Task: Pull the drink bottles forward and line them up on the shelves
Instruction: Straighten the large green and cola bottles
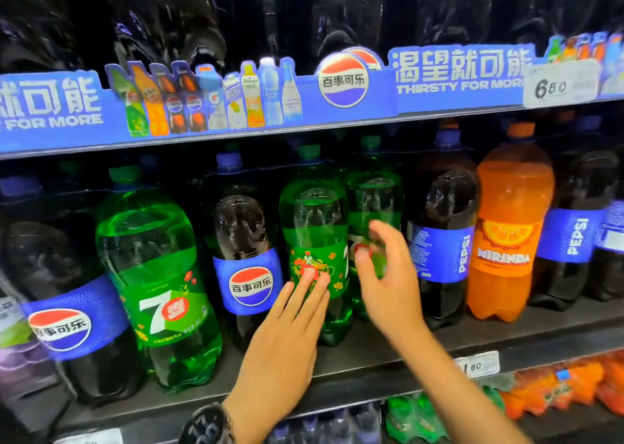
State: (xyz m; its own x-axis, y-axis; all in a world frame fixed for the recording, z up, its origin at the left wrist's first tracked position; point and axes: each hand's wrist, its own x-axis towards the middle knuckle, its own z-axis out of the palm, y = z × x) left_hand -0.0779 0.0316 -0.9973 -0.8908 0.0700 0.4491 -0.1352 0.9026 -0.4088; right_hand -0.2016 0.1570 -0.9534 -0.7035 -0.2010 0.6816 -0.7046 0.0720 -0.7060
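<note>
Large drink bottles stand on the middle shelf (388, 352). A green 7-Up bottle (312, 221) stands in the middle, with a second green bottle (374, 194) just behind and right of it. My left hand (287, 339) lies flat, fingers stretched, fingertips touching the front green bottle's label. My right hand (388, 275) hovers in front of the rear green bottle, fingers spread and blurred, holding nothing. Dark Pepsi bottles (248, 241) (442, 237) flank the green pair. Another 7-Up bottle (158, 275) and a Pepsi bottle (64, 308) stand further forward at the left.
An orange Mirinda bottle (506, 227) and more Pepsi bottles (574, 234) stand at the right. A blue Pepsi banner (236, 99) edges the shelf above, which holds dark bottles. Price tags (477, 364) hang on the shelf front. Packed bottles (557, 386) fill the shelf below.
</note>
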